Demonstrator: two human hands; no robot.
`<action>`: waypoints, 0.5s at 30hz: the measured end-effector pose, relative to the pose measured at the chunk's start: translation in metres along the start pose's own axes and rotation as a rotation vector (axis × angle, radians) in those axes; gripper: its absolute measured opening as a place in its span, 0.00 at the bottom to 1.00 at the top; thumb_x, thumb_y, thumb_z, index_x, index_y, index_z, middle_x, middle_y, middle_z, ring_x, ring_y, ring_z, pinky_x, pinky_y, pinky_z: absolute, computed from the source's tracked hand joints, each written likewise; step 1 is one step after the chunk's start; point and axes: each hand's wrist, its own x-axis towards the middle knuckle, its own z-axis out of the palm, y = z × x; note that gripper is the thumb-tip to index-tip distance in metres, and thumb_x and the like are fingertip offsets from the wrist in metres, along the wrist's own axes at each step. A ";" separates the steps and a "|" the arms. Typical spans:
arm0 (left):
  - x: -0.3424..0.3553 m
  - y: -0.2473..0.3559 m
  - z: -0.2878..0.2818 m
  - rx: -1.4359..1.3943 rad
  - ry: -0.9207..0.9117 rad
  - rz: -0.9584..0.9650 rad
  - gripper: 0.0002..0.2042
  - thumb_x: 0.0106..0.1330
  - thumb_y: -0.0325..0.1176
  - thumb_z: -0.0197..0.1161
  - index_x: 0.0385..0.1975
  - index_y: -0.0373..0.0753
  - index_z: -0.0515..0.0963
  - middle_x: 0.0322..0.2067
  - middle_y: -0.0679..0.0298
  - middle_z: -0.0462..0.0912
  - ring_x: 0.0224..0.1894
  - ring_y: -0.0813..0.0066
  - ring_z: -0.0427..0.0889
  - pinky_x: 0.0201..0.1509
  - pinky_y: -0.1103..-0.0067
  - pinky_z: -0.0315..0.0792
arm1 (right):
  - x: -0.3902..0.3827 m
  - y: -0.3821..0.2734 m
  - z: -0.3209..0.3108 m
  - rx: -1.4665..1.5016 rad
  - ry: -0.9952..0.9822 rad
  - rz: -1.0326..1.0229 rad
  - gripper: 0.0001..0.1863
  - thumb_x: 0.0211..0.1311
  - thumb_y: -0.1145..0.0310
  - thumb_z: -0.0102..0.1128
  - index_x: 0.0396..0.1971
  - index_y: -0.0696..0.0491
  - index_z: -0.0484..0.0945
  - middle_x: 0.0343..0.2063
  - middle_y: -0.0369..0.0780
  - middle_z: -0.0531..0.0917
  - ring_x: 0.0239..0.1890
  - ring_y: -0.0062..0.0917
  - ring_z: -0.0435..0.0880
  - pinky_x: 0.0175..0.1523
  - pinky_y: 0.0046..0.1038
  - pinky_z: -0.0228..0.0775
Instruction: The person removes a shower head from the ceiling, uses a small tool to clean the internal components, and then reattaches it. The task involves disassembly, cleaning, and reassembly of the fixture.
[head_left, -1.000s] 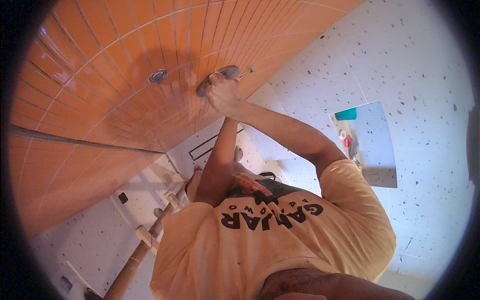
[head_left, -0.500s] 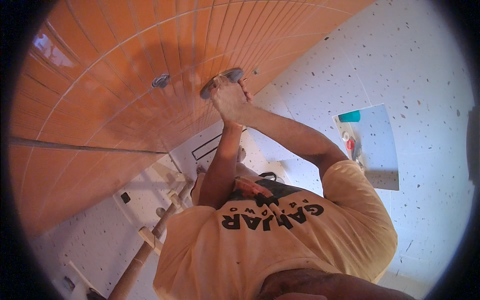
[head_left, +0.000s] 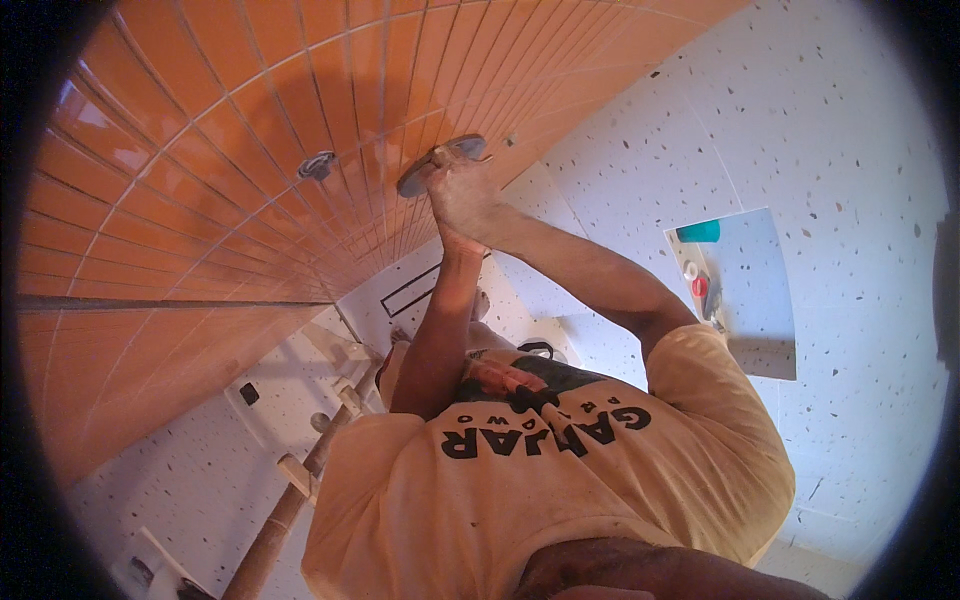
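Right hand (head_left: 464, 195) grasps the disc (head_left: 416, 180); left hand's grip, hidden, can't be told. Pressing it to the wall (head_left: 230, 225) seems underway; next likely needs steady pressure.

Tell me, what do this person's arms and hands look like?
The T-shirt is peach-coloured with short, loose sleeves, and dark lettering and a picture printed on its front. The forearms are bare. The right hand shows no glove; the other is largely hidden.

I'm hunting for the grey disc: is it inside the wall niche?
No, the grey disc is at the orange wall, hands on it.
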 end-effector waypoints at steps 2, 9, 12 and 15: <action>-0.005 0.001 0.007 0.066 0.059 0.052 0.22 0.69 0.46 0.53 0.56 0.39 0.70 0.54 0.58 0.76 0.58 0.61 0.72 0.65 0.64 0.63 | 0.001 0.001 -0.014 0.021 0.047 -0.032 0.09 0.45 0.71 0.59 0.29 0.52 0.83 0.37 0.43 0.81 0.42 0.36 0.82 0.41 0.35 0.77; 0.006 0.014 0.001 0.121 -0.122 0.031 0.18 0.70 0.41 0.55 0.56 0.41 0.71 0.56 0.60 0.75 0.61 0.67 0.71 0.70 0.66 0.61 | 0.004 0.016 -0.017 0.209 0.216 -0.019 0.05 0.48 0.70 0.63 0.26 0.51 0.84 0.34 0.41 0.84 0.40 0.36 0.83 0.40 0.35 0.77; 0.002 0.011 0.013 0.183 0.046 0.081 0.19 0.68 0.40 0.59 0.56 0.40 0.71 0.56 0.61 0.75 0.61 0.68 0.71 0.70 0.67 0.61 | 0.001 0.029 -0.022 0.298 0.285 -0.047 0.06 0.51 0.69 0.63 0.30 0.51 0.84 0.36 0.42 0.84 0.39 0.37 0.84 0.40 0.35 0.77; 0.000 0.011 0.017 0.227 0.148 0.137 0.21 0.66 0.39 0.64 0.56 0.39 0.71 0.56 0.62 0.75 0.61 0.68 0.70 0.70 0.68 0.61 | 0.000 0.036 -0.033 0.394 0.227 -0.066 0.08 0.52 0.69 0.62 0.33 0.52 0.83 0.35 0.42 0.84 0.38 0.39 0.84 0.41 0.36 0.77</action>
